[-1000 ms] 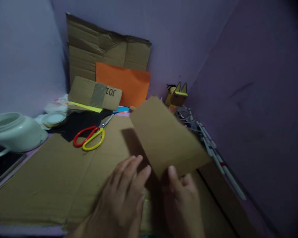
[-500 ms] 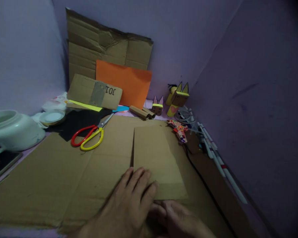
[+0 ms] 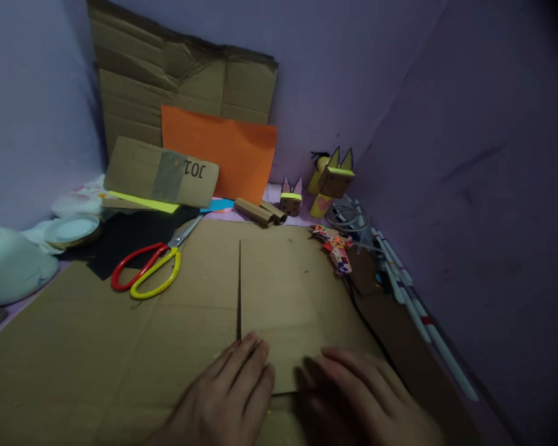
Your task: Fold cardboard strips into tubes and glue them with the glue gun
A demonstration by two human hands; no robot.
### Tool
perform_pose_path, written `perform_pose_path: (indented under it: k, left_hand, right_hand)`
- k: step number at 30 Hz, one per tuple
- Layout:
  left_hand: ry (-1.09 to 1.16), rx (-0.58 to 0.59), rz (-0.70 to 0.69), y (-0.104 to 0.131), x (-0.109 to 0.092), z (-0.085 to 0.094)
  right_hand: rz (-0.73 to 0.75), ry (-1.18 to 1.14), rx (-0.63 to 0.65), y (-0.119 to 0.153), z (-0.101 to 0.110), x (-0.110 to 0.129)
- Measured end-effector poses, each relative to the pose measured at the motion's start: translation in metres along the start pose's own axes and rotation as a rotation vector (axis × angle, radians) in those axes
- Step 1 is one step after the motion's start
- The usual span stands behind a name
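Note:
A rectangular cardboard piece (image 3: 279,291) lies on a larger cardboard sheet (image 3: 190,334), its left edge casting a thin dark shadow. My left hand (image 3: 235,393) rests over the piece's lower left corner, fingers stretched out and flat. Over its lower right part is my right hand (image 3: 369,393), slightly blurred, with fingers extended and nothing visible in them. Whether its fingertips touch the cardboard I cannot tell. Scissors (image 3: 160,266) with one red and one yellow handle lie to the left, blades partly over black paper (image 3: 134,235).
Orange paper (image 3: 227,152) and a printed cardboard strip (image 3: 139,167) lean at the back. Cardboard tubes (image 3: 255,212) and eared paper figures (image 3: 337,179) stand near the wall. A patterned glue gun (image 3: 332,244) with a black cord lies right, beside white sticks (image 3: 441,353). A white pot (image 3: 13,266) is left.
My right hand has moved from the piece's bottom edge to its lower right side, its fingers now spread forward. My left hand stays at the lower left corner. The view has shifted slightly.

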State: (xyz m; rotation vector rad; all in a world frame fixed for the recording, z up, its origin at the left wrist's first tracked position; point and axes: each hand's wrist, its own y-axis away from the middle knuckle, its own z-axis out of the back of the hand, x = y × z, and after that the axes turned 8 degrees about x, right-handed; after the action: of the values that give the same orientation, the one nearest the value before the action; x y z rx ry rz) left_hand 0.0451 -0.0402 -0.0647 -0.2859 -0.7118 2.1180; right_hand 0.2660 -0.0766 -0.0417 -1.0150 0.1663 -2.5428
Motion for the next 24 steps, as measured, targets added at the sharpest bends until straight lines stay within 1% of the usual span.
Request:
perform_pose_path:
  k: [1,2,3,6,8,10,12,14,18,19,21,24]
  left_hand:
    - [0.013,-0.042,0.013,0.001,-0.001,-0.002]
    - [0.027,-0.074,0.029,0.001,-0.001,-0.003]
    - [0.039,-0.076,0.045,0.002,-0.001,-0.002]
    - [0.042,-0.045,0.08,0.0,0.001,0.002]
    - [0.019,0.008,0.09,-0.001,0.001,0.006]
    - [-0.001,0.037,0.093,-0.003,0.001,0.009]
    - [0.0,0.045,0.072,-0.004,0.0,0.01]
    - [0.042,0.079,0.048,-0.006,-0.001,0.01]
    - [0.173,0.265,0.075,-0.01,0.001,0.013]
    - [0.195,0.296,0.081,-0.011,0.002,0.015]
    - [0.219,0.305,0.096,-0.013,0.004,0.017]
    - [0.244,0.277,0.133,-0.016,0.008,0.021]
  right_hand:
    - [0.158,0.184,-0.067,-0.009,-0.002,-0.001]
    - [0.266,0.299,-0.076,-0.018,-0.005,-0.001]
    - [0.33,0.372,-0.067,-0.026,-0.009,0.001]
    - [0.384,0.454,-0.029,-0.04,-0.022,0.009]
    - [0.43,0.504,-0.032,-0.042,-0.027,0.013]
    - [0.462,0.533,-0.038,-0.04,-0.029,0.016]
    - [0.474,0.532,-0.071,-0.036,-0.029,0.016]
    - [0.445,0.515,-0.082,-0.034,-0.03,0.015]
    - [0.343,0.462,-0.065,-0.031,-0.035,0.011]
    - [0.324,0.45,-0.057,-0.03,-0.036,0.01]
    - [0.307,0.435,-0.013,-0.029,-0.033,0.007]
    - [0.298,0.404,0.048,-0.029,-0.025,0.003]
